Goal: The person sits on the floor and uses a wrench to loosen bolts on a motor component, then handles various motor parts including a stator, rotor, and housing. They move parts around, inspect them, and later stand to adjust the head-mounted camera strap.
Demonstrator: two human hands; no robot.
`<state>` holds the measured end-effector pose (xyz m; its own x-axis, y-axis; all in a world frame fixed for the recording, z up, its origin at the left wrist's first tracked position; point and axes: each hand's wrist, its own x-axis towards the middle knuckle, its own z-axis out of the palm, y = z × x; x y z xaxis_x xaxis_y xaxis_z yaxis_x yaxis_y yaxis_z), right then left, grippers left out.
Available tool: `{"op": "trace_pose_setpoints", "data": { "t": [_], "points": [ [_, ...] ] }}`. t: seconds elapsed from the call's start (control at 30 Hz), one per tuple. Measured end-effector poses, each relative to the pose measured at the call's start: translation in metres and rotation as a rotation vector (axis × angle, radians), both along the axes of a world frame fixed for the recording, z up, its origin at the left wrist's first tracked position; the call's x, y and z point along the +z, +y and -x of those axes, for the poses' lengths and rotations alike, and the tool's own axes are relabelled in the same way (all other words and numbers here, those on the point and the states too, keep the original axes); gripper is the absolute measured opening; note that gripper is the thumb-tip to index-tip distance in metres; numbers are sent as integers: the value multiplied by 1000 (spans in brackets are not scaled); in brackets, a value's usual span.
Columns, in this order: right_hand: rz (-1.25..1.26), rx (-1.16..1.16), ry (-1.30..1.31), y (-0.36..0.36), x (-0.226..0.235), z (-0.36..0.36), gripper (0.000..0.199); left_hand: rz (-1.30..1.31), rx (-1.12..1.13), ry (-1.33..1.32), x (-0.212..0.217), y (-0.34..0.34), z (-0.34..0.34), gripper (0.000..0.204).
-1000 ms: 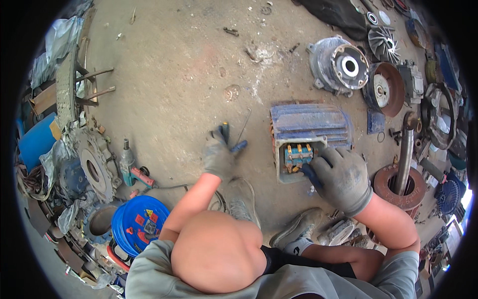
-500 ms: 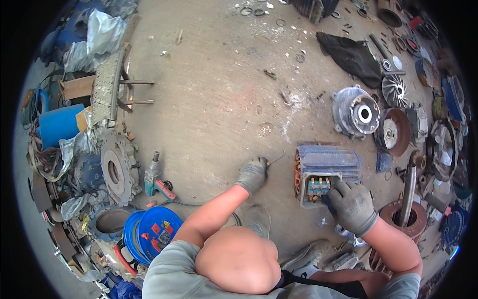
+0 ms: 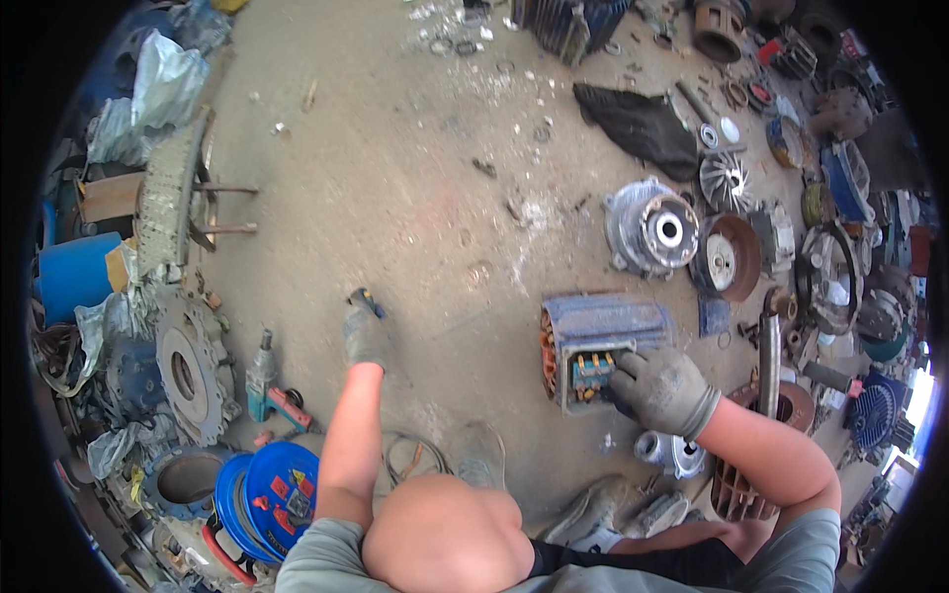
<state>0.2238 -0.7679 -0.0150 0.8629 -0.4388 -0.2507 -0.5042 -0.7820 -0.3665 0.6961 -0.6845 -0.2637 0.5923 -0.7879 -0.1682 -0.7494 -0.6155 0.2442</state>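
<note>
My right hand point(image 3: 660, 390), in a grey work glove, is curled at the right rim of the open terminal box on a blue ribbed electric motor point(image 3: 608, 318). Brass-coloured terminals on a teal terminal block point(image 3: 593, 371) show inside the box. The fingertips are partly hidden at its edge. Well off to the left, over the floor, is my left hand point(image 3: 368, 334), also gloved, its fingers closed. A small yellow bit shows at those fingers; the rest of what they hold is too small to make out. Copper-coloured windings point(image 3: 548, 354) show at the motor's left end.
A teal power drill point(image 3: 265, 390) and a blue cable reel point(image 3: 282, 494) lie to the left, beside a flanged metal ring point(image 3: 188, 374). Beyond the motor sit a silver end housing point(image 3: 652, 229), a finned fan point(image 3: 725, 181) and a dark cloth point(image 3: 638, 128). A rusty finned casting point(image 3: 741, 484) stands at right.
My left hand has swung left, away from the motor; the thin curved wire that stuck out from it no longer shows. The right hand stays at the terminal box. The view has shifted right.
</note>
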Motion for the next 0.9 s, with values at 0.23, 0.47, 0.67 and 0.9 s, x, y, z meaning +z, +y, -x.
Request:
{"op": "trace_pose_setpoints", "data": {
  "t": [0.23,0.47,0.67,0.9],
  "points": [
    [-86,-368,-61,27,30,1,61,-44,124,14,10,-12,21,56],
    [-237,-800,-66,84,82,60,94,305,-281,175,88,-14,90,71],
    [-292,-1152,-150,104,129,100,162,609,-609,600,144,-41,138,49],
    [-339,-1118,-277,86,150,109,64,195,-669,308,108,-59,161,35]
  ]
}}
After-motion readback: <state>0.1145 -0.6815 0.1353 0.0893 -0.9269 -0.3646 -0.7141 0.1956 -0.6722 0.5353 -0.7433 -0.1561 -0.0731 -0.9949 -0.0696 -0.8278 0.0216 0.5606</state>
